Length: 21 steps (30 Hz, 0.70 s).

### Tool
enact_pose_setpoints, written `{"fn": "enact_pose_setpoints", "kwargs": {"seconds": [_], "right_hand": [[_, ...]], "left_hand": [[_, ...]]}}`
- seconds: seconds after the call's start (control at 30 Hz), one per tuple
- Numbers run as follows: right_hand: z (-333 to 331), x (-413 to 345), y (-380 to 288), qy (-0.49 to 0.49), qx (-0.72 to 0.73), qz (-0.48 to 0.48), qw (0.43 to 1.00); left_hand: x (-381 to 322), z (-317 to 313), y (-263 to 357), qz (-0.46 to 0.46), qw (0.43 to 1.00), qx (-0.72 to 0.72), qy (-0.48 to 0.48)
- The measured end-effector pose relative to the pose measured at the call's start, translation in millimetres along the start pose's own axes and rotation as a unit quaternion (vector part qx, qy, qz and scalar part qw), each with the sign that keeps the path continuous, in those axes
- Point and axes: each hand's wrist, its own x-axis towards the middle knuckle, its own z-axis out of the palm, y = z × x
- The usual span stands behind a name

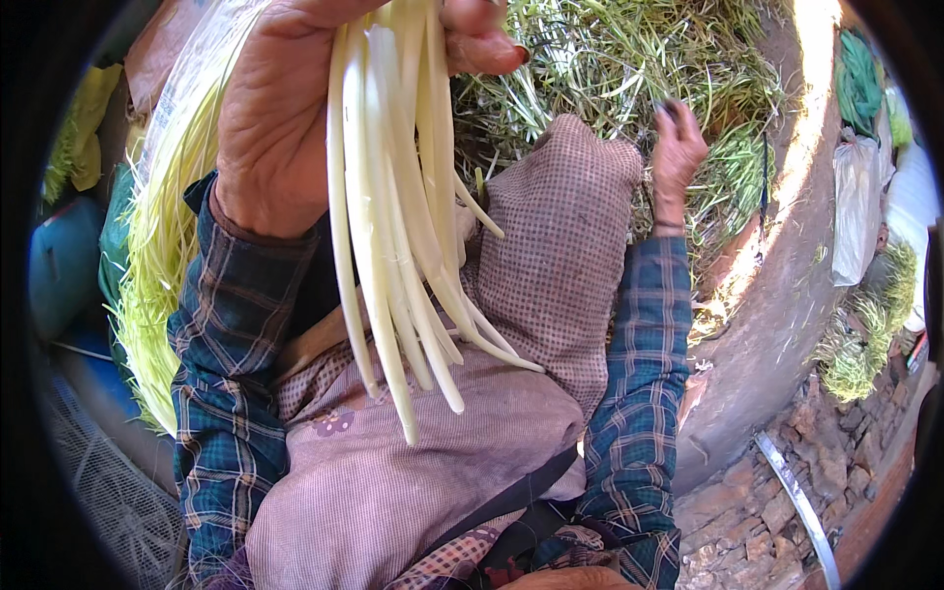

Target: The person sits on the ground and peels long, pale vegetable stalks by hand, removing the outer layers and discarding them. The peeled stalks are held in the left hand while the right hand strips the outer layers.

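My left hand [284, 110] is raised close to the camera at the top, its fingers closed around a bundle of pale yellow-white plant stalks [383, 221]. The stalks' rounded ends hang down over my lap. My right hand [677, 151] is at the right, beside my knee and above a heap of green and dry leaf scraps [627, 51]; it is slightly blurred. Its fingers are bent together, and whether they pinch a scrap cannot be told. More long yellow-green leafy stalks [158, 243] lie at the left behind my left forearm.
My checked-cloth-covered knee [560, 199] stands between the hands. At the left are a blue container [63, 258] and white netting [110, 472]. On the right lie a whitish plastic bag [855, 210], green cloth or netting [857, 85], a green plant bunch [855, 354], stones [782, 509] and a metal strip [796, 501].
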Motion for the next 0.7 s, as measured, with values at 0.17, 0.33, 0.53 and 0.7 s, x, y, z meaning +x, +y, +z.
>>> {"fn": "enact_pose_setpoints", "kwargs": {"seconds": [0.17, 0.33, 0.53, 0.7], "right_hand": [[68.0, -3.6, -18.3, -0.329, -0.347, 0.091, 0.874], [29.5, -18.1, 23.2, -0.171, -0.268, 0.108, 0.942], [-51.2, -25.3, 61.4, 0.035, 0.203, 0.319, 0.925], [-35.1, -40.4, 38.7, 0.093, 0.300, 0.269, 0.910]], "left_hand": [[6.7, -4.0, -0.3, -0.007, 1.000, 0.008, -0.005], [2.7, -6.4, 1.5, 0.003, 1.000, 0.030, -0.008], [0.6, -0.4, 2.6, 0.006, 1.000, 0.013, 0.008], [-1.6, 2.8, -3.0, -0.047, 0.997, -0.017, 0.055]]}}
